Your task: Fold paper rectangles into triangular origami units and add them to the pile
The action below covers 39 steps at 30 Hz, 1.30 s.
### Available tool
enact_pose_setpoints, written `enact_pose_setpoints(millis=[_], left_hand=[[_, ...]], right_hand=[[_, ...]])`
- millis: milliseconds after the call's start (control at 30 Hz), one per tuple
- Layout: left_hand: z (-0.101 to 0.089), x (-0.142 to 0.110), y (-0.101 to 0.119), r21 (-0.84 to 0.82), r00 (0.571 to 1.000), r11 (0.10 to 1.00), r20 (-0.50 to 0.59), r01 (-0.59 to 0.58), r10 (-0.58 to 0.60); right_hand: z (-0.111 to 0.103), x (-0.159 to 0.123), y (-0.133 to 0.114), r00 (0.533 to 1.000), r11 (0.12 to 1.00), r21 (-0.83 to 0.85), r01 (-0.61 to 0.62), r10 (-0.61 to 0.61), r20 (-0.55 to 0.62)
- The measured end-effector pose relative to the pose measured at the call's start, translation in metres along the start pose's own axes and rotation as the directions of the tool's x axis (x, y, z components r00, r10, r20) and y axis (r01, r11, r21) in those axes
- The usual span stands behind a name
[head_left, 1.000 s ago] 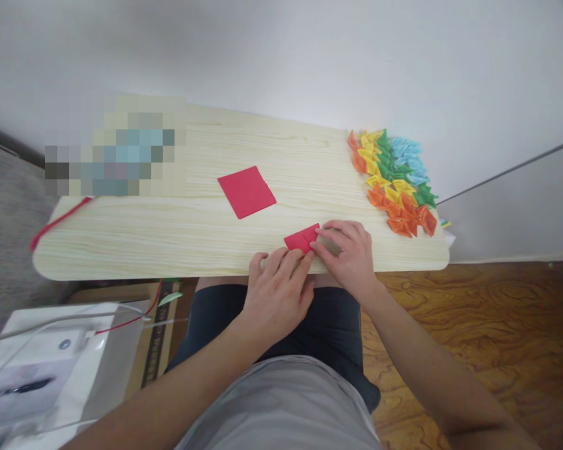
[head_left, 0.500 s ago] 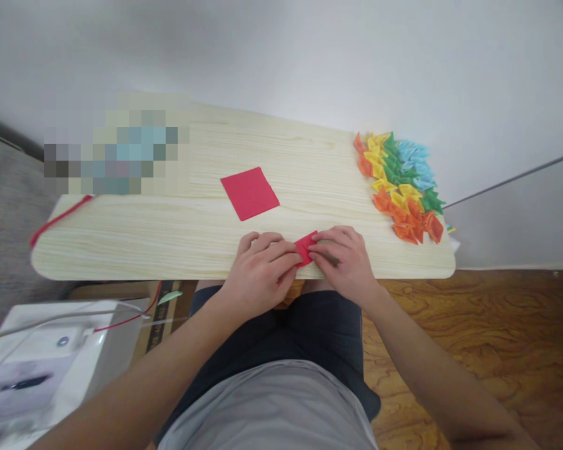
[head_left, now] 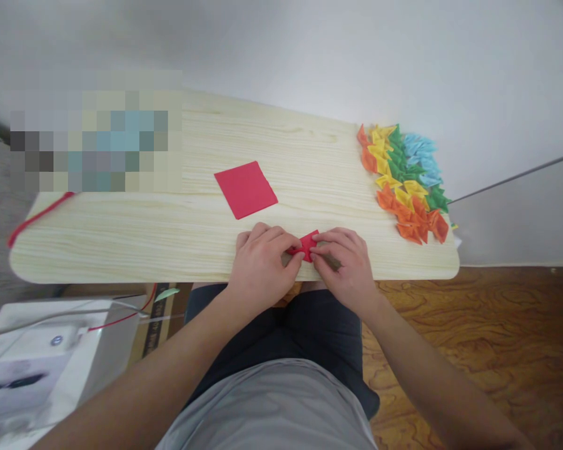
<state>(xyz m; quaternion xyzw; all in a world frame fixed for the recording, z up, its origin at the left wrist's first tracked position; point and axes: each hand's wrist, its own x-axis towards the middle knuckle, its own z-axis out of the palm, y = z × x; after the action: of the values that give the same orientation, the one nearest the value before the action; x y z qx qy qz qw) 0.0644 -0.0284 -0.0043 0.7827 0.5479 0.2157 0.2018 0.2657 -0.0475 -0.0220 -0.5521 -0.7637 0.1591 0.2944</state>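
Note:
A small folded piece of red paper (head_left: 310,242) lies at the table's front edge between my two hands. My left hand (head_left: 264,261) pinches its left side between thumb and fingers, where a bit of the paper appears lifted. On its right side, the fingertips of my right hand (head_left: 344,261) are closed on the paper. Part of the folded piece is hidden under my fingers. Beyond my left hand, a flat red square of paper (head_left: 246,190) rests on the table, apart from both hands.
Several folded paper figures in orange (head_left: 410,225), yellow, green and light blue crowd the right end of the pale wooden table (head_left: 169,250). A pixelated patch covers the far left. A red cord (head_left: 42,217) crosses the left edge. A white box (head_left: 42,356) stands below.
My left thumb and fingers have shifted on the folded paper, and its left part now looks pinched up. The view has moved slightly; my right hand stays at the paper's right side.

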Motion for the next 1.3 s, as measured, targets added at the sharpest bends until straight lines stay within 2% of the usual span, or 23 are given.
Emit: enact_pose_setpoints(millis=[200,400,1000,1167,1300], left_hand=[[0.003,-0.001,0.002,0.025,0.998,0.998,-0.029,0.056,-0.056],[0.002,0.000,0.004,0.047,0.995,0.995,-0.038,0.093,-0.092],[0.003,-0.004,0.002,0.059,0.993,0.994,-0.080,0.091,-0.086],[0.002,-0.008,-0.002,0.058,0.993,0.997,-0.104,0.056,-0.050],[0.000,-0.019,-0.012,0.094,0.992,0.993,-0.104,-0.067,0.076]], right_hand=[[0.004,-0.003,-0.004,0.999,1.000,0.007,-0.029,0.030,-0.035],[0.010,-0.008,-0.011,0.991,0.998,-0.003,-0.058,0.057,-0.124],[0.017,-0.013,-0.017,0.980,0.994,-0.045,-0.102,0.092,-0.178],[0.018,-0.012,-0.018,0.978,0.993,-0.031,-0.115,0.108,-0.181],[0.017,-0.012,-0.019,0.977,0.990,-0.024,-0.135,0.129,-0.169]])
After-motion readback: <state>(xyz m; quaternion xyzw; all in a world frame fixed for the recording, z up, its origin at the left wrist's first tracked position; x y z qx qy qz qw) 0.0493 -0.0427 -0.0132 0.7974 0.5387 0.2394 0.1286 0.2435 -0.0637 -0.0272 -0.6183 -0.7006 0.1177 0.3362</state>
